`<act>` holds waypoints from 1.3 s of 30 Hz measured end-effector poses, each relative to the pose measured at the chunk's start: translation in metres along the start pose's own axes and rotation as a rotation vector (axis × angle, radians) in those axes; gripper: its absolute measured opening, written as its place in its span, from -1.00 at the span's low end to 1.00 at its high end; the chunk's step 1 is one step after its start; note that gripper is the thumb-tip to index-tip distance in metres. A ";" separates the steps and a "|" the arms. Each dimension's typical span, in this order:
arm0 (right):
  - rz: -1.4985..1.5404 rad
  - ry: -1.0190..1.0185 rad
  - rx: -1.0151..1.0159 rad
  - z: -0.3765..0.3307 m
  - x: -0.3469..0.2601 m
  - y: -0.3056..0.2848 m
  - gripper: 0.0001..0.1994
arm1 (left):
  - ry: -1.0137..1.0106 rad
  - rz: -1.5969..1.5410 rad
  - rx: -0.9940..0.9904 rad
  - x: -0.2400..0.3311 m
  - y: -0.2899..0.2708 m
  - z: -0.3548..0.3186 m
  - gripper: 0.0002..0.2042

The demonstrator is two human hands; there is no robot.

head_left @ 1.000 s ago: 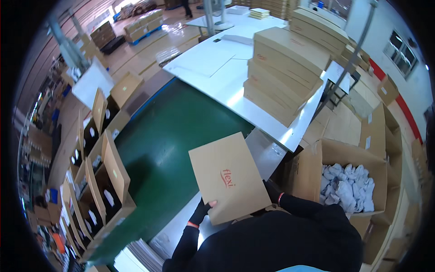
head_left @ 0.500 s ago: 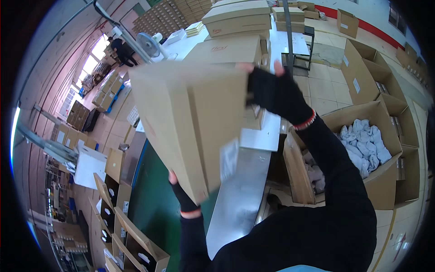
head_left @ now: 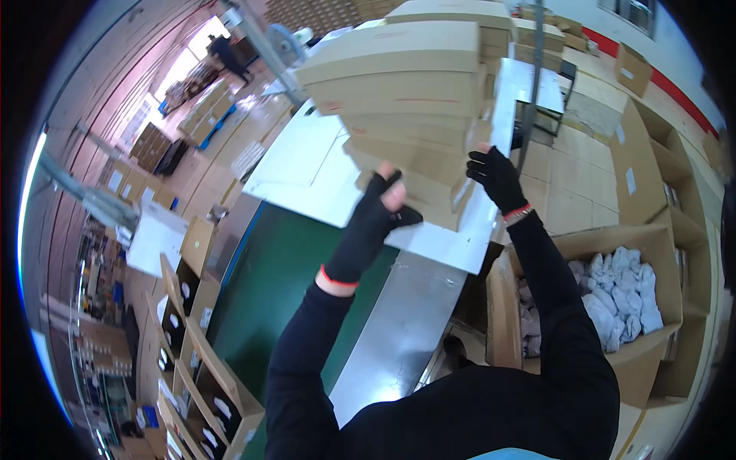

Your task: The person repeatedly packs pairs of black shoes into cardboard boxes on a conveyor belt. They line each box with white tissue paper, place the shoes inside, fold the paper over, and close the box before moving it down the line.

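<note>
Brown cardboard boxes (head_left: 418, 132) stand stacked by the near corner of the white table (head_left: 299, 165), ahead of both hands, the top box's (head_left: 391, 65) long axis running left to right. The right hand (head_left: 497, 180) looks nearer, just beside their right end, by the table's right edge; the left hand (head_left: 373, 230) is before their near side. The hands are apart and empty; I cannot tell whether either touches cardboard.
</note>
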State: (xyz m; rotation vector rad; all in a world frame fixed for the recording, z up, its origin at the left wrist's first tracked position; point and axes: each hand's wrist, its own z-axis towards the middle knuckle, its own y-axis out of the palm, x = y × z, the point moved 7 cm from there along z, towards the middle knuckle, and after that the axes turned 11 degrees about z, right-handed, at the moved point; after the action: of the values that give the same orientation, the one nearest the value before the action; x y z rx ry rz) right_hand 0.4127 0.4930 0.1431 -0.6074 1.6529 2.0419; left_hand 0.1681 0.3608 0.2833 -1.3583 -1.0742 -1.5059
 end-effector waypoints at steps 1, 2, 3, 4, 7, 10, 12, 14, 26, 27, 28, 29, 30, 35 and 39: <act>-0.032 0.023 -0.046 -0.010 0.007 0.022 -0.63 | -0.068 0.036 0.008 -0.016 -0.012 -0.027 -0.30; -0.069 0.045 -0.096 -0.022 0.012 0.042 -0.65 | -0.134 0.062 0.017 -0.036 -0.025 -0.053 -0.29; -0.282 0.086 -0.124 -0.035 0.018 0.057 -0.68 | -0.192 0.075 0.036 -0.058 -0.043 -0.081 -0.30; -0.497 0.121 -0.168 -0.047 0.024 0.068 -0.70 | -0.277 0.066 0.053 -0.070 -0.055 -0.110 -0.31; -0.971 0.413 -0.447 -0.076 0.085 0.068 -0.73 | -0.472 0.312 0.082 -0.143 -0.121 -0.211 -0.23; -1.251 0.728 -0.877 -0.129 0.173 0.063 -0.63 | -0.358 1.331 0.137 -0.245 -0.210 -0.340 -0.14; -1.447 1.011 -1.042 -0.165 0.214 0.104 -0.58 | -0.816 0.765 0.311 -0.241 -0.245 -0.406 -0.12; -1.447 0.805 -1.303 -0.176 0.276 0.134 -0.54 | -0.945 0.628 0.520 -0.243 -0.277 -0.469 -0.12; -1.616 -0.091 -1.660 -0.175 0.703 0.436 -0.48 | -0.755 1.194 0.910 -0.320 -0.235 -0.631 -0.40; -1.586 -0.207 -1.693 -0.174 0.738 0.457 -0.44 | -0.767 1.120 0.935 -0.315 -0.237 -0.631 -0.43; -1.561 -0.318 -1.715 -0.171 0.770 0.473 -0.40 | -0.740 1.080 0.948 -0.311 -0.244 -0.631 -0.45; -1.540 -0.379 -1.682 -0.173 0.798 0.493 -0.37 | -0.727 1.031 0.969 -0.309 -0.247 -0.633 -0.47; -1.527 -0.437 -1.636 -0.169 0.819 0.511 -0.33 | -0.710 0.986 0.981 -0.307 -0.250 -0.634 -0.49; -1.570 -0.843 -1.460 -0.130 0.938 0.562 -0.26 | -0.666 0.864 0.934 -0.325 -0.260 -0.642 -0.56; -1.782 -0.769 -1.459 -0.120 0.990 0.584 -0.23 | -0.679 0.773 0.966 -0.326 -0.269 -0.641 -0.60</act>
State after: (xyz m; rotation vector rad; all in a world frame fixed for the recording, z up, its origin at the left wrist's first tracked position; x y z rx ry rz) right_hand -0.7219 0.3290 -0.0030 -0.8974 -0.9669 1.1590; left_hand -0.2511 -0.1603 -0.0942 -1.2967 -1.2056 0.1106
